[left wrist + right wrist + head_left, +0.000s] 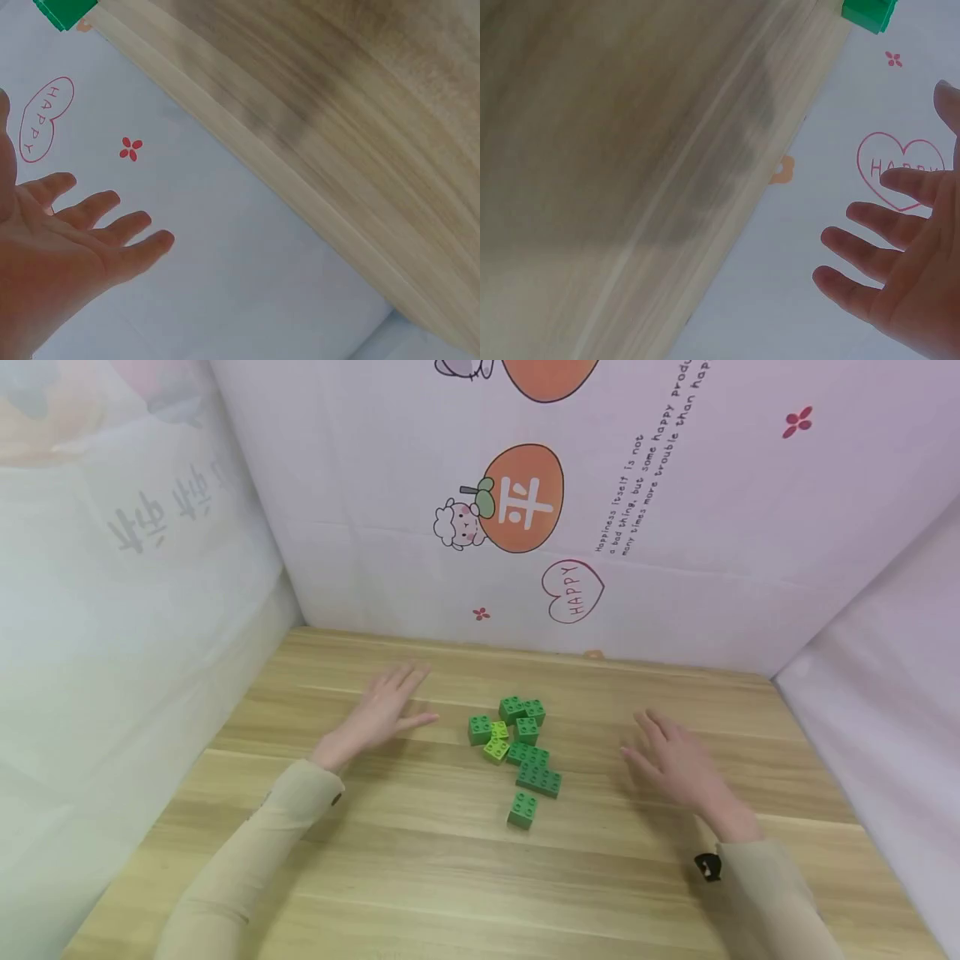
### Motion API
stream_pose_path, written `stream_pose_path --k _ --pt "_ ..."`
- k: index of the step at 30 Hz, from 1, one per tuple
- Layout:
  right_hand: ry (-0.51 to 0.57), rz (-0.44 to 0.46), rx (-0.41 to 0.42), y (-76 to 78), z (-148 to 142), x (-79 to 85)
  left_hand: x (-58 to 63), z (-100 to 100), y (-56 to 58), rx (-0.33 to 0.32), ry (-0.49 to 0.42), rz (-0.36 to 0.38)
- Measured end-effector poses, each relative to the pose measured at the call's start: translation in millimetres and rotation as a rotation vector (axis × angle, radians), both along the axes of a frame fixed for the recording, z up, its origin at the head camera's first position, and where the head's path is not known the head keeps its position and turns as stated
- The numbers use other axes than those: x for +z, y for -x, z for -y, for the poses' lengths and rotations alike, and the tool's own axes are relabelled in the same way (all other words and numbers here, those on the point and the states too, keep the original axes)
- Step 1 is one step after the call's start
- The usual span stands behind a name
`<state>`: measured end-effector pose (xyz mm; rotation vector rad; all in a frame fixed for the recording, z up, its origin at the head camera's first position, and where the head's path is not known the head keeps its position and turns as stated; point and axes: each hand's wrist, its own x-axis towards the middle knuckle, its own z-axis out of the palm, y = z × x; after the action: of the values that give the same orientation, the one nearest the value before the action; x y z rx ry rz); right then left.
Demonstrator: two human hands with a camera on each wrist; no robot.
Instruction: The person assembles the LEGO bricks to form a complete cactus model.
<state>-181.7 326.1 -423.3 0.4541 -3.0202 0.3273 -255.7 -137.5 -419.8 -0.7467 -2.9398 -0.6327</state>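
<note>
My left hand (381,710) is held over the table left of a loose cluster of toy building blocks, fingers spread and nothing in them. On the other side, my right hand (678,764) hovers with parted fingers, also holding nothing. Between them lie several green blocks, among them a dark green block (480,730) at the left and two small lime blocks (497,749). Larger dark green pieces (538,778) sit just right of these. A single green block (522,810) stands apart, nearest to me. Each wrist view catches one green block edge (66,9) (870,13).
The blocks lie on a wooden table (390,877). A white printed cloth (420,577) rises along its back edge, with more white cloth at the left (150,635) and right (885,668). A small black item (707,866) shows at the right cuff.
</note>
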Motion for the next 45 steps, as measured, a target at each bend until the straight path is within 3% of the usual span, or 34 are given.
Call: stream_pose_path --k 18,28,45 --pt "0.176 0.028 0.067 -14.4 23.9 -8.3 -4.3 -4.8 -17.7 -0.042 -0.233 0.048" --pt "0.269 0.112 0.089 -17.9 31.4 -11.0 -7.5 -14.7 -26.8 -0.097 -0.311 0.076" --pt "0.364 0.1 0.19 -20.7 43.9 -19.2 -19.5 -37.0 -44.5 -0.214 -0.441 0.268"
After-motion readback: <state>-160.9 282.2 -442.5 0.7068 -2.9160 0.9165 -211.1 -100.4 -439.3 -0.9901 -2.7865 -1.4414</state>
